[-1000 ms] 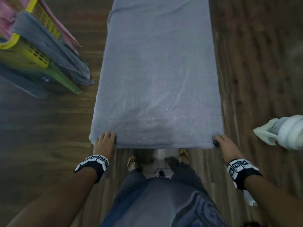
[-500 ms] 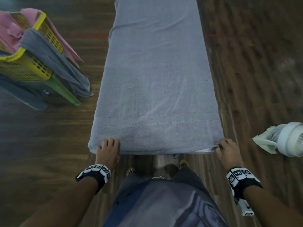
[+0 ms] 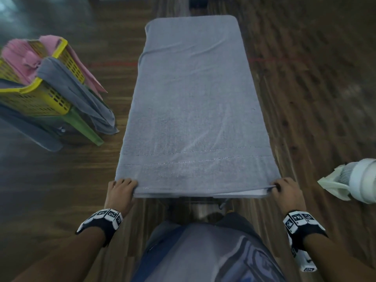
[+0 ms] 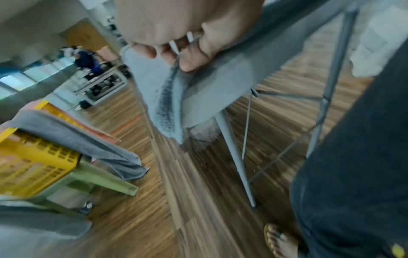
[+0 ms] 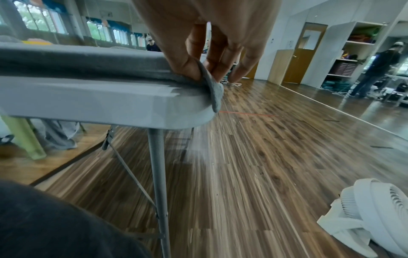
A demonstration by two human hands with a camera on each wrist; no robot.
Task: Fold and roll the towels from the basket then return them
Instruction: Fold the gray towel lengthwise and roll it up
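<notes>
Towel near corners pinched by both hands, table underneath in wrist views

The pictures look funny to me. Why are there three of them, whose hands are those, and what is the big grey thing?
There is no machine here, just a person wearing three small cameras. One sits on the head and looks down, so you see both arms from above. The other two sit on the wrists, on those black and white bands, and look along the fingers.

The big grey thing is a grey towel spread flat over a narrow folding table. The left hand pinches one near corner of it, and the right hand pinches the other near corner. In the wrist views you can see the cloth squeezed between thumb and fingers.

To the left stands a yellow basket with more towels, pink and grey, hanging over its rim. To the right, on the wooden floor, sits a white fan.
</notes>
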